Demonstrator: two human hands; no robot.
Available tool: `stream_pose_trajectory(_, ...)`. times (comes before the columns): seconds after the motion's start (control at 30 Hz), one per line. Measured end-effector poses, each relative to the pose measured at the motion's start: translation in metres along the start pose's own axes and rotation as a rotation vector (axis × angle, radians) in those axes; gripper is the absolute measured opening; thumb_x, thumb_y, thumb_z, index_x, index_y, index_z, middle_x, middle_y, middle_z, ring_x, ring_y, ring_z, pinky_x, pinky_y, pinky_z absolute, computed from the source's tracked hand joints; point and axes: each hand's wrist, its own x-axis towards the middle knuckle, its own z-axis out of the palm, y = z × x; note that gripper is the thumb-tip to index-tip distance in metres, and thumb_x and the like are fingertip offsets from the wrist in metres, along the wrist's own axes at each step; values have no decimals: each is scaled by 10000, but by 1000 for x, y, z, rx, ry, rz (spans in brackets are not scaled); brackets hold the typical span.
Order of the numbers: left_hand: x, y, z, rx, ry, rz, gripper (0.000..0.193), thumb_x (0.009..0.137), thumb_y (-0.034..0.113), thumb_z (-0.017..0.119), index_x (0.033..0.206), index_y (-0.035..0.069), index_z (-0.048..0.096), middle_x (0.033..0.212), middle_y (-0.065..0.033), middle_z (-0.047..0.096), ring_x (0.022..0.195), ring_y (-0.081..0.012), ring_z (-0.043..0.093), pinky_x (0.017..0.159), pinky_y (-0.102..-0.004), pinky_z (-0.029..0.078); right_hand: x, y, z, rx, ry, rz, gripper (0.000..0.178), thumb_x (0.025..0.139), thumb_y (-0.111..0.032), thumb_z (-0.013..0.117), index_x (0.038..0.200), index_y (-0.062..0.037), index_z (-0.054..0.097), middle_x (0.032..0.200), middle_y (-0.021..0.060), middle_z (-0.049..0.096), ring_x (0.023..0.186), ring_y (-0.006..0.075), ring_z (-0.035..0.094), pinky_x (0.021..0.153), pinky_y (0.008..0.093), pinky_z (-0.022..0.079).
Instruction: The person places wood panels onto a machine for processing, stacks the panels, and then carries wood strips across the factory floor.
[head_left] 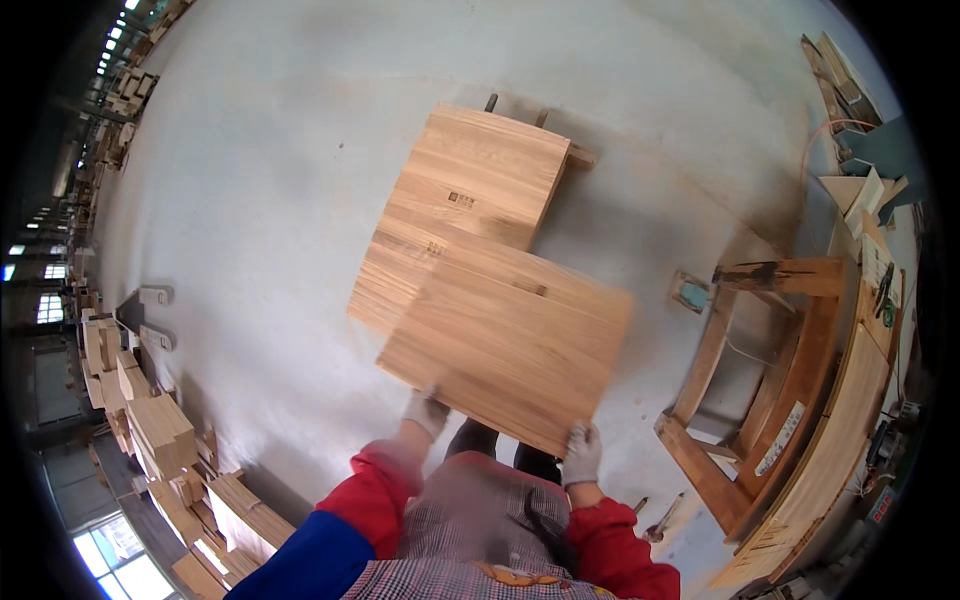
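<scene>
A rectangular wooden panel [500, 345] is held in front of my body, tilted, its right side slightly blurred. My left hand [427, 412], in a pale glove, is closed on the panel's near left edge. Gripping the near right corner is my right hand [582, 456], gloved too; the fingers of both hands are partly hidden by the wood. Beyond and partly beneath the held panel lie other wooden panels [480, 165], with a dark square mark on the top. They rest on a support whose wooden bars [582, 158] stick out at the far side.
To the right stands a wooden frame [710, 350] beside a long workbench [830, 450] with tools. A small box with a blue inside [690, 291] sits on the floor [300, 200]. Stacked wood pieces [160, 435] and pallet jack forks [155, 295] are at left.
</scene>
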Motion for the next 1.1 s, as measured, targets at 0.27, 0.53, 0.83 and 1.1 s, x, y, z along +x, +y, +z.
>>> stream_pose_trajectory(0.27,94,95,-67,18,-9,149,329,803,96,619,1090,150,468,1056,-25,578,982,-213,569,807,-392,502,27,49,138,-60,-165,294,239,913,-291,487,964,-57,496,715,-4,516,492,67,464,392,221,441)
stream_pose_trajectory(0.53,170,112,-95,147,199,191,231,825,55,553,1028,113,458,910,-20,550,870,-192,552,827,-403,471,50,150,165,-211,-358,568,210,890,-193,491,1044,-55,461,866,37,530,645,120,539,516,280,508)
stream_pose_trajectory(0.83,240,112,-97,451,513,228,496,829,189,589,1259,180,341,1092,-16,499,979,-181,482,768,-363,430,78,207,179,-677,-373,54,370,804,-80,501,1161,-9,434,914,132,556,772,224,552,695,298,453)
stream_pose_trajectory(1.1,263,102,-85,258,482,-74,219,874,287,525,1077,205,512,1045,-10,555,1003,-207,510,832,-454,432,109,164,210,-207,-487,219,522,797,-7,479,1282,8,288,1128,105,503,959,159,521,786,269,443)
